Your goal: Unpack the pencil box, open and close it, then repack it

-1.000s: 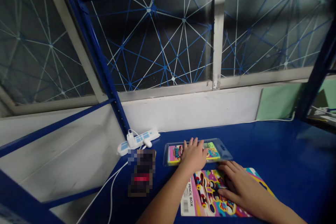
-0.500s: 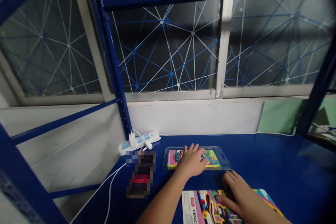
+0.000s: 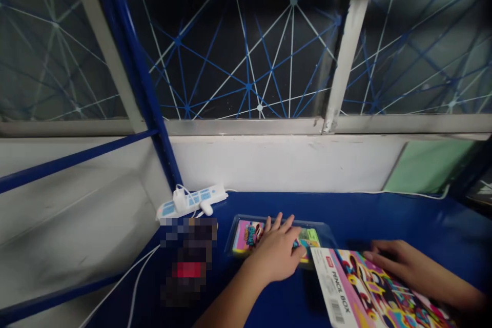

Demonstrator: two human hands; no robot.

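My left hand [image 3: 277,251] lies palm down with fingers spread over a colourful pencil box [image 3: 248,236]. The box sits in a clear plastic tray [image 3: 326,230] on the blue desk, its middle covered by my hand. My right hand [image 3: 402,264] grips the far edge of a bright printed card [image 3: 378,292] marked "PENCIL BOX", thumb on top and the other fingers underneath, partly hidden. The card is tilted and looks raised off the desk, with a shadow beside it. Its near right part runs out of view.
A white power strip [image 3: 200,199] with plugs and white cables [image 3: 140,277] lies at the back left. A blurred-out dark object [image 3: 190,266] is left of the tray. Blue metal posts [image 3: 134,72] and a wall with windows [image 3: 261,161] bound the desk [image 3: 269,307].
My right hand has taken hold of the card and moved it right, lifting it from the desk. My left hand stays on the pencil box. The view has shifted closer.
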